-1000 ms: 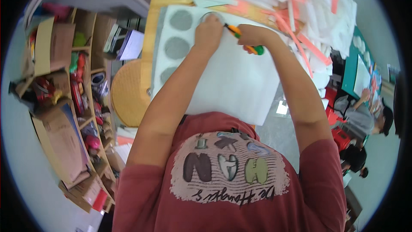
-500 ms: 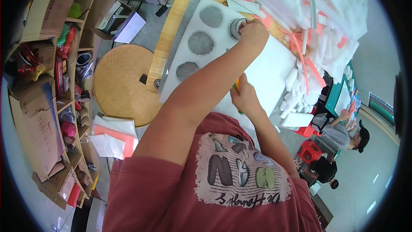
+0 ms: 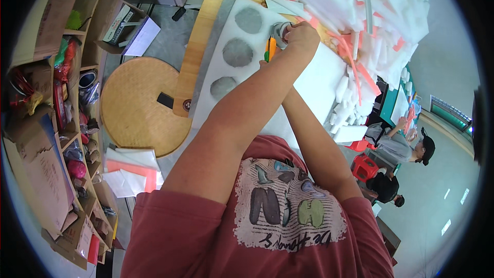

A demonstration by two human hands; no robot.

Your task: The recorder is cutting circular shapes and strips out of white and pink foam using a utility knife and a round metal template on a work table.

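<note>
The left hand point(image 3: 303, 36) is near the top of the frame, just right of the middle. Its fingers are bent and touch a round, shiny ring point(image 3: 279, 29). I cannot tell if they pinch its edge or just press on it. The ring sits on a big white foam sheet point(image 3: 316, 92).

The right arm goes under the left arm, so most of the right hand point(image 3: 264, 64) is hidden. That hand holds an orange and green cutter point(image 3: 270, 48), which points up, just beside the ring. I cannot see how its fingers are bent.

Three round gray spots point(image 3: 237, 52) make a row down the left side of the white sheet. A gray sheet point(image 3: 205, 67) peeks out under its left edge, on a yellow wooden table point(image 3: 206, 20).

A big heap of white and pink foam bits point(image 3: 396, 15) fills the upper right. At middle left is a round tan board point(image 3: 139, 108). Two other people point(image 3: 406, 146) are at the right, near a red stool point(image 3: 364, 167).
</note>
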